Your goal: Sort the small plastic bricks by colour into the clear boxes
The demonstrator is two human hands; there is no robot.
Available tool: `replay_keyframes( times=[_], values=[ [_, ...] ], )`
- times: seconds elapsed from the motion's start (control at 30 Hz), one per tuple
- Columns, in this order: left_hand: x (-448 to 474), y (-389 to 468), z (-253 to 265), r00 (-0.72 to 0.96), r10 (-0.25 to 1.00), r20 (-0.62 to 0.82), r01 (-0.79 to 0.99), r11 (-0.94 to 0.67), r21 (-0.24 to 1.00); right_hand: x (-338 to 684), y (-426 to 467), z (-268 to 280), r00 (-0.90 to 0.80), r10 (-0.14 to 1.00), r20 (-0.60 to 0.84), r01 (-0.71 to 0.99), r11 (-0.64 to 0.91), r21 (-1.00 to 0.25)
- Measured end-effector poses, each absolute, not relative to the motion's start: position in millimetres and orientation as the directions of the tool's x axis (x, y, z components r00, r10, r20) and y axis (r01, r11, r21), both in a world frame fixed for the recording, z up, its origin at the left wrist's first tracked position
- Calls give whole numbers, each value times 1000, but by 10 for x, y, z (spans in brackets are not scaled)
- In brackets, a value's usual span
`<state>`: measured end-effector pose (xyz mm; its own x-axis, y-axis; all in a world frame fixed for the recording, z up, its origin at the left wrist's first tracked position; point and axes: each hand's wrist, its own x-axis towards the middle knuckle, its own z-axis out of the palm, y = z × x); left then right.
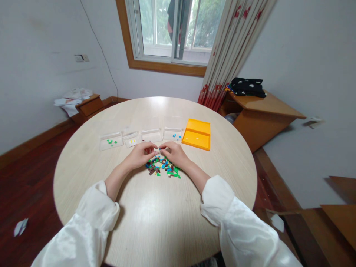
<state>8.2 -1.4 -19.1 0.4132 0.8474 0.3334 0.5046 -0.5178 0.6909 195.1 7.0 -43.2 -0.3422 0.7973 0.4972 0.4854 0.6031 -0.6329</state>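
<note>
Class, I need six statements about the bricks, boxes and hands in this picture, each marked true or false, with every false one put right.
1. A pile of bricks lies on the table. True.
2. The pile is all one colour. False: it mixes green, blue and brown.
3. The yellow box stands to the right of the clear boxes. True.
4. The yellow box is closed. False: it lies open.
5. The leftmost clear box holds green pieces. True.
6. The person's hands are spread far apart. False: the left hand and right hand are close together.
</note>
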Motion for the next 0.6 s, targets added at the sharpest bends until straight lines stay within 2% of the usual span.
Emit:
replay_keyframes(
  times=[0.23,0.6],
  values=[
    [78,-13,-203,416,839,350,493,-531,689,1944,49,-410,-340,801,494,466,599,-651],
    [107,4,-224,373,833,408,484,-550,681,1895,-8,-348,-311,831,461,352,551,-756]
  ],
)
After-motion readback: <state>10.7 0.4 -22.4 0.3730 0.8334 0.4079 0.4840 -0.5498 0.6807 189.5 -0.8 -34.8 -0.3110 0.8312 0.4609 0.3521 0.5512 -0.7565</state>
